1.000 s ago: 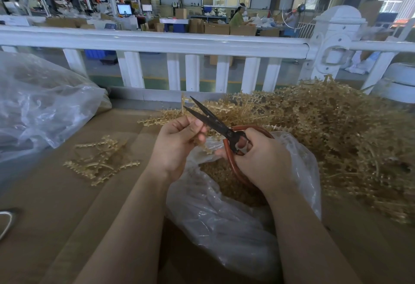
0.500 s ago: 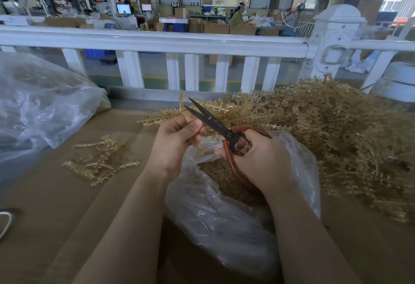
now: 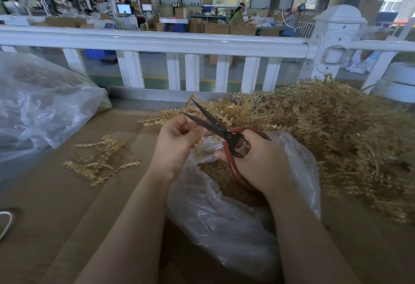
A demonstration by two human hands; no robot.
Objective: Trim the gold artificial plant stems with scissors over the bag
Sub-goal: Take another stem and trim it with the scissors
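Thin gold plastic plant stem (image 3: 195,129) pinched in curled left hand (image 3: 177,142) above open clear plastic bag (image 3: 224,212) of gold trimmings, between parted black blades of red-handled scissors (image 3: 224,133). Scissor loops gripped by right hand (image 3: 258,160). Big tangled gold stem heap (image 3: 336,131) to the right, small cut pile (image 3: 98,158) left on brown cardboard tabletop (image 3: 45,205).

Factory floor, stacked cartons (image 3: 216,28), worker (image 3: 238,15) at benches
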